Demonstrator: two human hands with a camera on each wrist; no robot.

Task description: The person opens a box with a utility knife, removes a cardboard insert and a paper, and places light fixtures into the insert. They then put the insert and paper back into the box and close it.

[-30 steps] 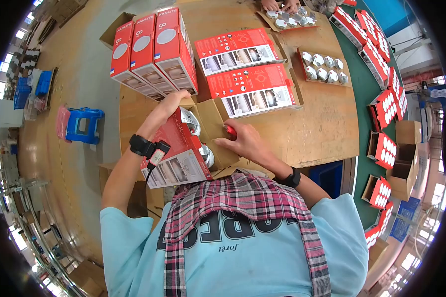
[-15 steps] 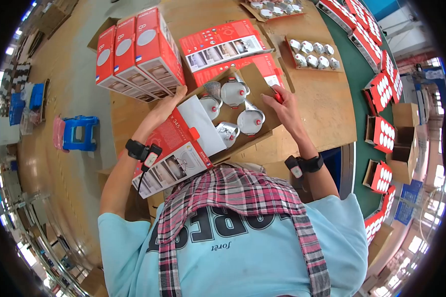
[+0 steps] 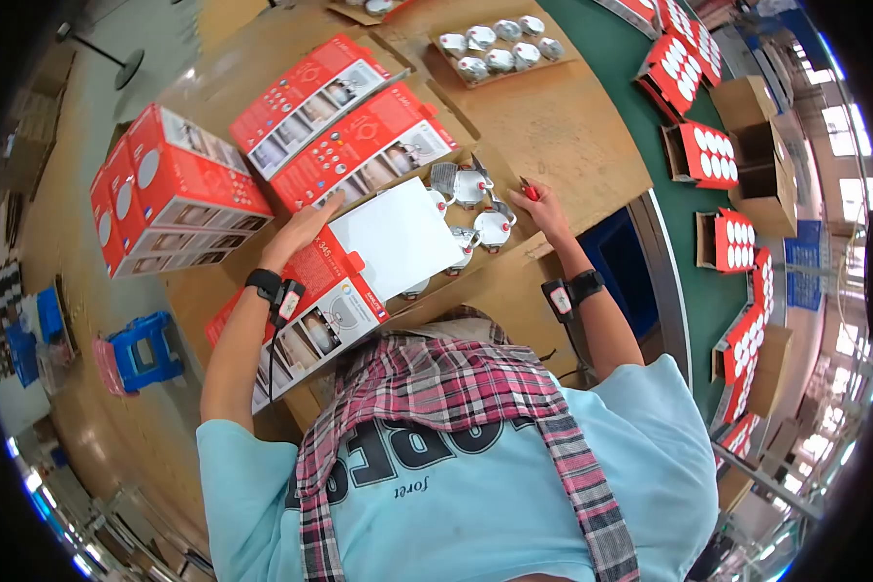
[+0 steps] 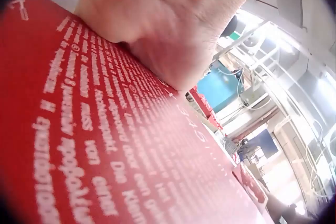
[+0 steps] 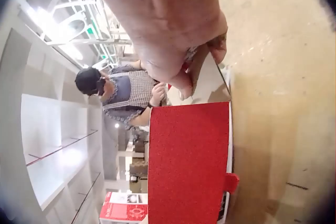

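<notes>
A red-and-white printed carton (image 3: 335, 310) lies tilted in front of the person, its end open. Inside its brown cardboard opening sit several round silver lamps (image 3: 493, 229) with red centres, and a white flap (image 3: 393, 238) covers part of them. The left hand (image 3: 306, 233) rests along the carton's far side; in the left wrist view its palm lies against the red lettered face (image 4: 105, 129), fingertips hidden. At the opening's right side, the right hand (image 3: 548, 209) grips a small red-handled tool (image 3: 531, 191) with a dark tip.
Upright red boxes (image 3: 179, 194) stand at the left; flattened red cartons (image 3: 306, 97) lie behind the open one. A tray of silver lamps (image 3: 500, 48) sits at the back. A green conveyor (image 3: 689, 218) with filled red trays (image 3: 703, 155) runs along the right. Another person (image 5: 126, 87) shows in the right wrist view.
The carton's opening first turned upward, showing the lamps; the white flap now lies further over them. The right hand moved out to the opening's right side, still gripping the red-handled tool. The head view turned.
</notes>
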